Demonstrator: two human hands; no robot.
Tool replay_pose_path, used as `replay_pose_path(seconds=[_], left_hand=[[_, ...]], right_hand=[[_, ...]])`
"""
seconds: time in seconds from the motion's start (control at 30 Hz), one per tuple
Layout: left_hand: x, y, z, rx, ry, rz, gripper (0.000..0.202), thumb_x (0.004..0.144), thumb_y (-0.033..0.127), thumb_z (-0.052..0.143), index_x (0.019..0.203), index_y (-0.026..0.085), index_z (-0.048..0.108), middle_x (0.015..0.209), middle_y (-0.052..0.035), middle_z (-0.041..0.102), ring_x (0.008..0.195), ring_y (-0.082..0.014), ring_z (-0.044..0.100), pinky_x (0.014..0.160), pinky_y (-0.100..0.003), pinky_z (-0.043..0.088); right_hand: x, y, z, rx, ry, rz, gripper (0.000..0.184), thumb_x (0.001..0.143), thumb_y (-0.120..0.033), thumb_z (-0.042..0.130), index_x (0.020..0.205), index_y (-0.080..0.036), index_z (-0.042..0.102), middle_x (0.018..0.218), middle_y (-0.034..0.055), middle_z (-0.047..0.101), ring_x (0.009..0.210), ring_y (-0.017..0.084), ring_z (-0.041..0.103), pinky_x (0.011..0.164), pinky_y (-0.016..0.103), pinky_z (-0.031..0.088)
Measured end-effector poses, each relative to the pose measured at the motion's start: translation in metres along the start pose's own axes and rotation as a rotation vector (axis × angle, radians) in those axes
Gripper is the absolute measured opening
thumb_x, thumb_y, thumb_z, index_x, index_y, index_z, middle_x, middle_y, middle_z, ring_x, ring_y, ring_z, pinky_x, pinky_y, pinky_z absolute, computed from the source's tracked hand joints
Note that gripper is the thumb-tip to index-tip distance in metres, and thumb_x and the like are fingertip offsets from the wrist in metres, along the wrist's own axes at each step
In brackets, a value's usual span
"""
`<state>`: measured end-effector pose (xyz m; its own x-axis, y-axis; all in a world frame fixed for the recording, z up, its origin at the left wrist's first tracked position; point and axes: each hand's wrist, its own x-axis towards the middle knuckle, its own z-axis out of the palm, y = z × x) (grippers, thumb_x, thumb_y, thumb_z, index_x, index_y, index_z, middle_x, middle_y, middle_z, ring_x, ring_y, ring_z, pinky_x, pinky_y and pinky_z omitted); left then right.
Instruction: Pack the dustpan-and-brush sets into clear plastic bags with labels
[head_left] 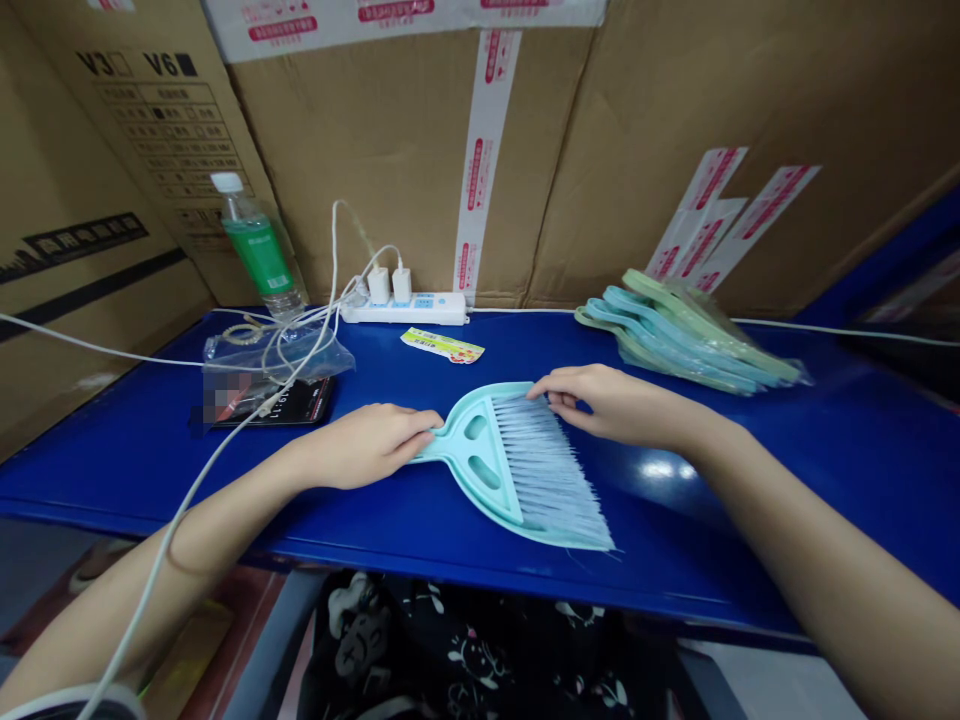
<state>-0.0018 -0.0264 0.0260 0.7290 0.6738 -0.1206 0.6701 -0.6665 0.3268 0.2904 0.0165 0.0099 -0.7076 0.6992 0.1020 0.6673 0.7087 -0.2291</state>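
A light-blue hand brush (540, 465) with pale bristles lies nested in a matching dustpan (463, 492) near the middle of the blue table. My left hand (379, 445) is closed around the handle end of the set, and its fingers cover most of the handle. At the far corner of the bristles, my right hand (589, 395) pinches or touches the dustpan's edge with thumb and fingers close together; I cannot tell which part is between them. The bristles fan out toward the right.
Behind my right hand sits a pile of green and blue plastic pieces in clear wrap (682, 335). A power strip (405, 308), a colourful label (442, 345), a bottle (259, 250) and a phone (307, 402) stand or lie farther back. A white cable (202, 480) crosses my left arm.
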Motion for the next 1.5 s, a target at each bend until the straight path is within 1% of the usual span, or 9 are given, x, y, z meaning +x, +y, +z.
replay_pose_path(seconds=[0.43, 0.87, 1.07, 1.27, 1.5], left_hand=[[0.0009, 0.0008, -0.0002, 0.017, -0.023, -0.019, 0.028, 0.099, 0.028, 0.027, 0.095, 0.019, 0.053, 0.086, -0.0030, 0.063, 0.078, -0.0188, 0.060, 0.070, -0.029, 0.040], [-0.0003, 0.0016, -0.0007, 0.028, -0.012, -0.003, 0.030, 0.100, 0.031, 0.024, 0.090, 0.020, 0.050, 0.083, -0.0019, 0.062, 0.074, -0.0170, 0.058, 0.067, -0.026, 0.040], [0.0003, 0.0019, -0.0009, 0.034, -0.017, -0.007, 0.028, 0.099, 0.028, 0.026, 0.091, 0.019, 0.051, 0.084, -0.0022, 0.062, 0.075, -0.0176, 0.059, 0.068, -0.028, 0.040], [0.0000, 0.0015, -0.0004, 0.040, -0.010, 0.002, 0.029, 0.099, 0.029, 0.025, 0.090, 0.020, 0.050, 0.082, -0.0017, 0.061, 0.073, -0.0170, 0.058, 0.067, -0.027, 0.039], [0.0007, 0.0031, -0.0012, 0.023, -0.042, -0.011, 0.026, 0.099, 0.028, 0.027, 0.091, 0.019, 0.050, 0.081, -0.0015, 0.061, 0.072, -0.0169, 0.058, 0.065, -0.027, 0.038]], right_hand=[[0.0000, -0.0017, -0.0006, 0.002, -0.017, 0.019, 0.034, 0.086, -0.018, 0.039, 0.104, -0.017, 0.068, 0.087, 0.0091, 0.070, 0.079, 0.021, 0.064, 0.073, 0.033, 0.048], [0.0003, -0.0013, -0.0005, -0.021, -0.023, 0.023, 0.033, 0.086, -0.018, 0.039, 0.103, -0.017, 0.067, 0.084, 0.0082, 0.069, 0.077, 0.020, 0.063, 0.070, 0.031, 0.046], [0.0001, -0.0022, -0.0011, -0.001, -0.031, 0.029, 0.033, 0.086, -0.018, 0.038, 0.104, -0.017, 0.066, 0.085, 0.0080, 0.068, 0.077, 0.020, 0.062, 0.070, 0.031, 0.046], [0.0001, -0.0030, -0.0015, -0.007, -0.044, 0.044, 0.034, 0.086, -0.017, 0.039, 0.106, -0.017, 0.066, 0.084, 0.0080, 0.067, 0.075, 0.020, 0.060, 0.067, 0.030, 0.044], [0.0005, -0.0051, -0.0018, -0.025, -0.059, 0.063, 0.034, 0.085, -0.016, 0.040, 0.109, -0.016, 0.065, 0.080, 0.0069, 0.065, 0.072, 0.019, 0.058, 0.064, 0.029, 0.042]])
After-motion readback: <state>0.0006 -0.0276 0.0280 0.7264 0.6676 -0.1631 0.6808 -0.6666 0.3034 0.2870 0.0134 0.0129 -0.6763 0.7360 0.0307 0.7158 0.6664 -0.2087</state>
